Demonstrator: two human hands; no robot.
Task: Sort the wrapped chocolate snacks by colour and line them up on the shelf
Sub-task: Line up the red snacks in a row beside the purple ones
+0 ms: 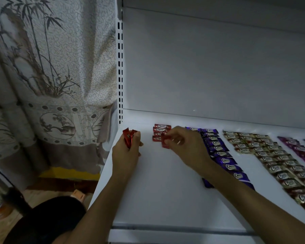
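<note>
We logged the right hand (pixel 181 143) pinching a red snack (pixel 165 143) at the near end of the red row (pixel 161 131), its long axis across the laid wrappers. The left hand (pixel 128 154), farther off, gripped spare reds (pixel 127 138).

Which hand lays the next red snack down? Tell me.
Right. The right hand pinches one red snack beside the red row; the left hand only holds spare red snacks farther left.

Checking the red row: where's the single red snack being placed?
Head view: right hand pinches the red snack at the near end of the red row, left of the purple row.
</note>
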